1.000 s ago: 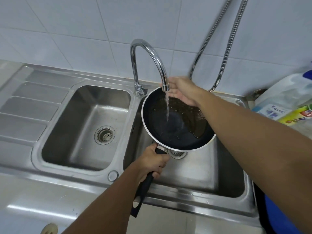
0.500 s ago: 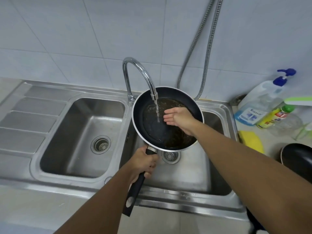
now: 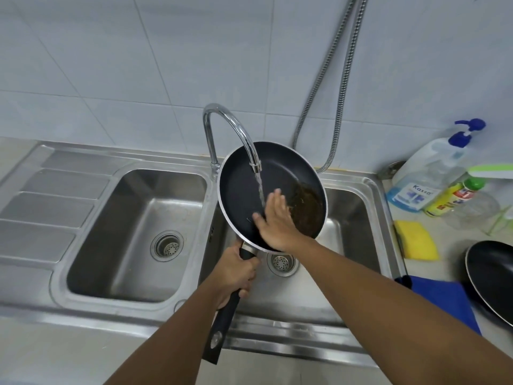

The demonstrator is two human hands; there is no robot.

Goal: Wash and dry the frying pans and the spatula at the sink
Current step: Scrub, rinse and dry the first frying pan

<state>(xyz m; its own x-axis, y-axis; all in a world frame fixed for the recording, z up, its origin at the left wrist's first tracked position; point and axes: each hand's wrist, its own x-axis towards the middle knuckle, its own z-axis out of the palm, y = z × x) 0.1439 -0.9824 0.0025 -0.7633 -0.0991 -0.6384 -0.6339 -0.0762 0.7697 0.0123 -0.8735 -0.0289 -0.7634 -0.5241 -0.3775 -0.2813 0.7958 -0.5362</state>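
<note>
A black frying pan (image 3: 244,184) with a silver rim hangs tilted over the right basin (image 3: 349,218) of the steel sink, under the running tap (image 3: 230,129). My left hand (image 3: 236,270) grips its black handle. My right hand (image 3: 273,220) lies flat inside the pan with straight fingers, touching its wet surface where the water stream lands. Brown greasy residue (image 3: 308,207) pools on the pan's right side. A second black frying pan (image 3: 491,276) sits on the counter at the right edge. No spatula is in view.
The left basin (image 3: 133,232) and a ribbed drainboard (image 3: 50,201) lie to the left. On the right counter are a yellow sponge (image 3: 415,238), a blue cloth (image 3: 444,298), a pump soap bottle (image 3: 433,168) and a yellow dish-liquid bottle (image 3: 455,197). A metal hose (image 3: 333,93) hangs on the tiled wall.
My right hand came off the tap spout and went down into the pan, sliding toward its near side. The pan has tilted more, and the brown water has run to its right.
</note>
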